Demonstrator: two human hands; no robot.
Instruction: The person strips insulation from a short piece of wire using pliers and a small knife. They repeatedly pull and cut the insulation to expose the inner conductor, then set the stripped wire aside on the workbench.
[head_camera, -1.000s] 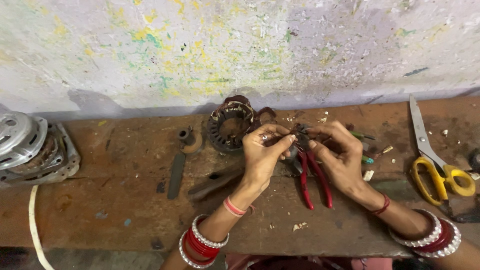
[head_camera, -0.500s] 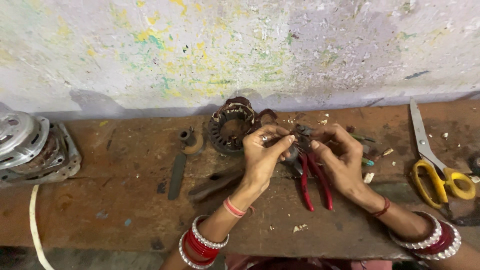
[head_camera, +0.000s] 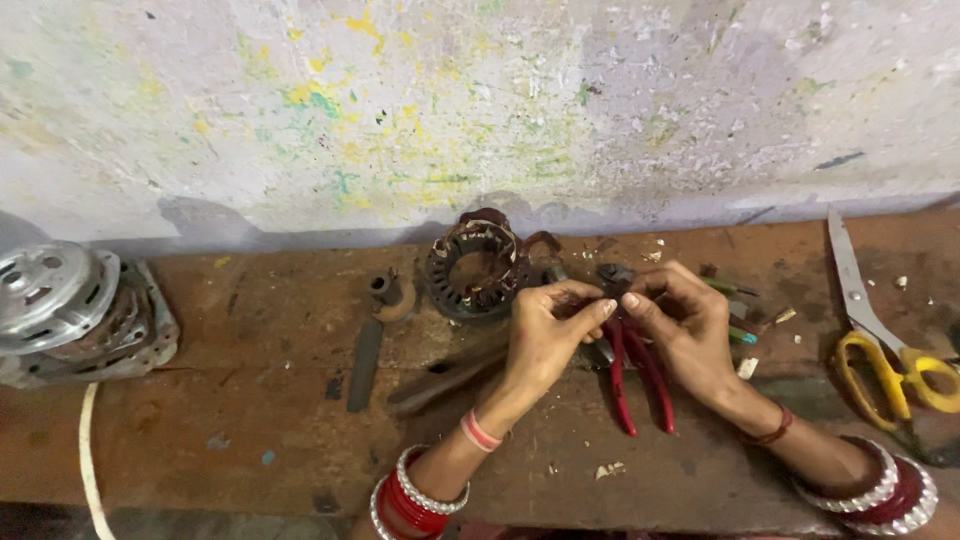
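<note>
The red-handled pliers (head_camera: 640, 375) lie between both hands, handles pointing back toward the person, nose aimed at the wall. The right hand (head_camera: 690, 330) sits just right of the pliers, its fingers curled over their head; whether it truly grips them cannot be told. The left hand (head_camera: 545, 335) comes in from the pliers' left, fingertips pinched on something too small to make out, meeting the right thumb above the pliers' joint. Just left of the pliers and behind them stands a wound motor stator (head_camera: 475, 265); yellow-handled scissors (head_camera: 880, 340) lie well to their right on the table (head_camera: 250, 400).
</note>
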